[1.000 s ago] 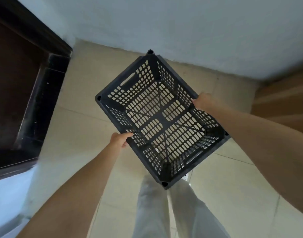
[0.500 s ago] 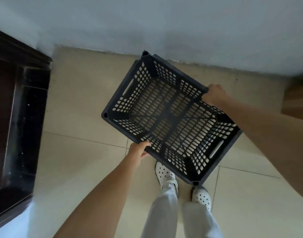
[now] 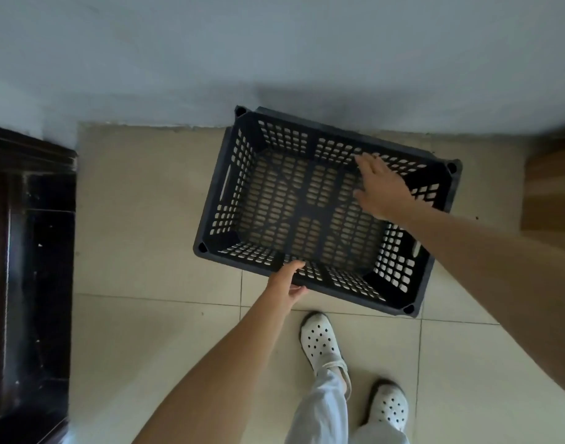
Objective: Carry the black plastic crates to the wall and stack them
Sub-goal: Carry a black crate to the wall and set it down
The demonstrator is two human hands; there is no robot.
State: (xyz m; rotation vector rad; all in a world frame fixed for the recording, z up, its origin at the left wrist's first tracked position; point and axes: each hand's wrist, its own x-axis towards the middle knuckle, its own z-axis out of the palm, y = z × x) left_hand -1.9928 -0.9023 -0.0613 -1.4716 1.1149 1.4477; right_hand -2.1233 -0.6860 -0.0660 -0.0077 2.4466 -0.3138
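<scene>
A black perforated plastic crate [image 3: 294, 203] lies open side up low at the foot of the pale wall [image 3: 274, 59], its far long side against the wall. My left hand [image 3: 287, 283] grips the crate's near long rim, thumb inside and fingers under the edge. My right hand [image 3: 380, 187] hovers over the crate's far right part with fingers spread, off the rim and holding nothing. Whether the crate rests fully on the floor I cannot tell.
A dark wooden cabinet [image 3: 28, 251] stands at the left. A brown wooden surface [image 3: 550, 187] shows at the right edge. Beige floor tiles [image 3: 146, 331] lie around the crate. My feet in white perforated clogs [image 3: 322, 344] stand just behind it.
The crate has come down from mid-air and turned square to the wall. My right hand has let go of the far rim and opened. The left hand keeps its grip.
</scene>
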